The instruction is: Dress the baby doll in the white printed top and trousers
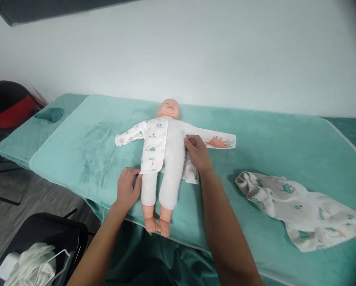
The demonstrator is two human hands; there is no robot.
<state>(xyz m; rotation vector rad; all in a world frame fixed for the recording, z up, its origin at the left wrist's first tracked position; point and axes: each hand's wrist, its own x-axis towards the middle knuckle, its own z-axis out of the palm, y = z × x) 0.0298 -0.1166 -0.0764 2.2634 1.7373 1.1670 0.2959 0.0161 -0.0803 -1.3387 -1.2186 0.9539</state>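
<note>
Evidently, the baby doll lies across the massage bed, feet at the near edge. Left hand pinches the hem of the printed jacket; right hand bunched, hold unclear. Cloth judged light, limp; take by edges.

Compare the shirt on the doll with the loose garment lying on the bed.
The shirt is on the doll, one front panel over its torso; the loose garment lies apart on the bed. The shirt's sleeves spread sideways; the loose garment's ribbed end is bunched. Both are white with printed patterns.
</note>
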